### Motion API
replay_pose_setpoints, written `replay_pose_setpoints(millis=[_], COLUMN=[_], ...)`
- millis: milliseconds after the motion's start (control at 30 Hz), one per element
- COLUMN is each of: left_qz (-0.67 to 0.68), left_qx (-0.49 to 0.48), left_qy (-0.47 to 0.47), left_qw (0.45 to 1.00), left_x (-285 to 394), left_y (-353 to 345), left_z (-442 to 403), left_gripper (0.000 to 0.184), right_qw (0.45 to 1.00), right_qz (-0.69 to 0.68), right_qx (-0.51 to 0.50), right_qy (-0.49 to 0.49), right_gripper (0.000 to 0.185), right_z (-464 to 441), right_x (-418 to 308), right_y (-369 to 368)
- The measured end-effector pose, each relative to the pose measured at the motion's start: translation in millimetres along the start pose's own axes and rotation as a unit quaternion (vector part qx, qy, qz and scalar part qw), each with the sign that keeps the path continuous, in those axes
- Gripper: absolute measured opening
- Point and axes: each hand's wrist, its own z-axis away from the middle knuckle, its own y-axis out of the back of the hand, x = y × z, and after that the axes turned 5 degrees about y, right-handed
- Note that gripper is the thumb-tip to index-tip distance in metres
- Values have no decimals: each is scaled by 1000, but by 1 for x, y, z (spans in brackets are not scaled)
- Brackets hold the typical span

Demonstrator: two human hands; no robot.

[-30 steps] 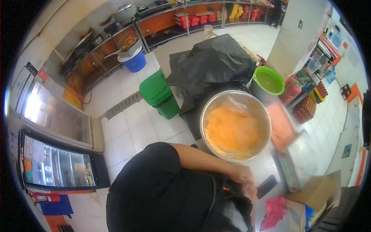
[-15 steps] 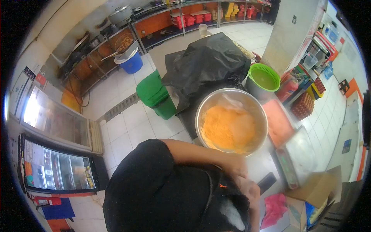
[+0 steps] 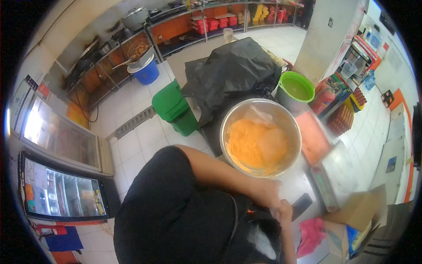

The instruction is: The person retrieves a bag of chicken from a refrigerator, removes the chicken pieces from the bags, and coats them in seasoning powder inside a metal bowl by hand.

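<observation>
My left hand (image 3: 267, 192) is in front of my body, below the steel bowl (image 3: 293, 149); its fingers are smeared by motion. Touching it from below is my right hand (image 3: 285, 211), with curled fingers; whatever they grip is hidden. The bowl holds an orange, powdery-looking mass (image 3: 252, 143) with a translucent plastic piece (image 3: 259, 115) on its upper part. Just right of my hands lies a dark phone-like object (image 3: 301, 207). A pink cloth (image 3: 311, 236) is near the table's lower edge.
Black plastic sheeting (image 3: 233, 70) covers things beyond the bowl. A green-rimmed bucket (image 3: 297, 88), a tray of pink material (image 3: 313, 137) and a cardboard box (image 3: 360, 211) stand to the right. Left of the table is a green bin (image 3: 174, 108).
The view has shifted, so the bowl and table appear further left and slightly higher. My hands remain together and have moved a little relative to each other.
</observation>
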Motion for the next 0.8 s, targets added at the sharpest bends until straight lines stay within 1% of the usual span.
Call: replay_pose_setpoints(millis=[33, 67, 100, 133, 167, 200, 233, 267, 300, 333, 367, 433, 467, 500, 533, 567, 633, 667, 700, 767, 800], left_qz=[-49, -46, 2, 28, 54, 79, 105, 111, 38, -37, -31, -63, -56, -51, -43, -24, 24, 3, -24, -63, -45], left_qx=[-35, -38, -17, -9, -1, 42, 84, 80, 58, 38, 35, 14, 10, 8, 4, -4, 155, 144, 132, 110, 102], left_qy=[-62, -62, -80, -91, -102, -149, -194, -196, -218, -239, -240, -201, -205, -176, -152, -174, -122, -110, -96, -102, -115], left_qw=[996, 996, 997, 995, 993, 985, 972, 971, 974, 970, 970, 977, 977, 983, 987, 984, 980, 983, 986, 987, 987], left_x=[-1, -3, -4, -6, -8, -11, -15, -18, -21, -23, -23, -24, -24, -23, -23, -21, -3, 7, 12, 9, 6], left_y=[10, 13, 15, 17, 19, 21, 25, 29, 38, 46, 52, 59, 59, 56, 53, 51, 41, 38, 37, 31, 33], left_z=[2, 4, 5, 5, 5, 4, 4, 7, 11, 14, 15, 17, 19, 20, 20, 18, 12, 9, 8, 7, 8], left_gripper=[15, 15, 15, 15, 15, 14, 14, 14, 12, 12, 12, 12, 12, 16, 19, 19, 17, 15, 12, 5, 5], right_qw=[1000, 998, 992, 993, 993, 991, 992, 992, 990, 992, 992, 985, 987, 986, 992, 996, 998, 997, 995, 991, 991], right_qz=[-2, 14, 31, 30, 16, 2, 0, -34, -68, -46, -47, -112, -103, -104, -73, -37, 21, 64, 37, 77, 79], right_qx=[0, -10, -19, -16, 13, 42, 46, 67, 88, 109, 111, 129, 122, 128, 103, 83, 56, 53, 87, 89, 96], right_qy=[-2, 59, 119, 114, 119, 124, 117, 104, 91, 43, 37, 14, -16, -26, 1, 16, -1, 5, -12, 64, 42], right_gripper=[7, 8, 9, 9, 12, 16, 16, 21, 26, 28, 28, 27, 19, 19, 11, 8, 24, 34, 21, 17, 17], right_z=[5, 10, 13, 17, 21, 26, 33, 42, 50, 51, 55, 60, 62, 58, 52, 50, 49, 45, 33, 27, 27], right_x=[6, 16, 18, 16, 12, 9, 14, 21, 26, 20, 23, 28, 27, 23, 19, 16, 8, 3, -11, -3, -2], right_y=[-1, -3, -5, -4, -1, 0, 0, -2, -2, 4, 4, 4, 6, 9, 14, 18, 19, 17, 16, 11, 10])
